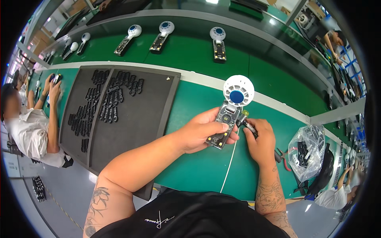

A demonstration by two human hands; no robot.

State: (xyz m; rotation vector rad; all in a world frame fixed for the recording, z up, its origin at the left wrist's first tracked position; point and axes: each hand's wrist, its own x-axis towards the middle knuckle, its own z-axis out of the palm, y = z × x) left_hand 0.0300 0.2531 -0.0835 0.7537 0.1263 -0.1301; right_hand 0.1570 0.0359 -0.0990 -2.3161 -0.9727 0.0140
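My left hand (204, 129) is closed around a handheld fan (222, 123), its thumb across the dark body. The fan's round white head (239, 91) with a blue centre points away from me, and a circuit board shows on the handle. Close on its right, my right hand (260, 139) grips a small hammer (251, 129) with a dark handle and a yellow-green, see-through face. That face is right beside the fan's handle, just below the white head; whether they touch I cannot tell.
Left of me lies a dark tray (135, 123) with several black plastic parts (111, 103). More fans (218, 43) line the green shelf ahead. A clear bag (307, 152) of black parts and red-handled pliers (286, 162) lie at right. A co-worker (33, 127) sits at far left.
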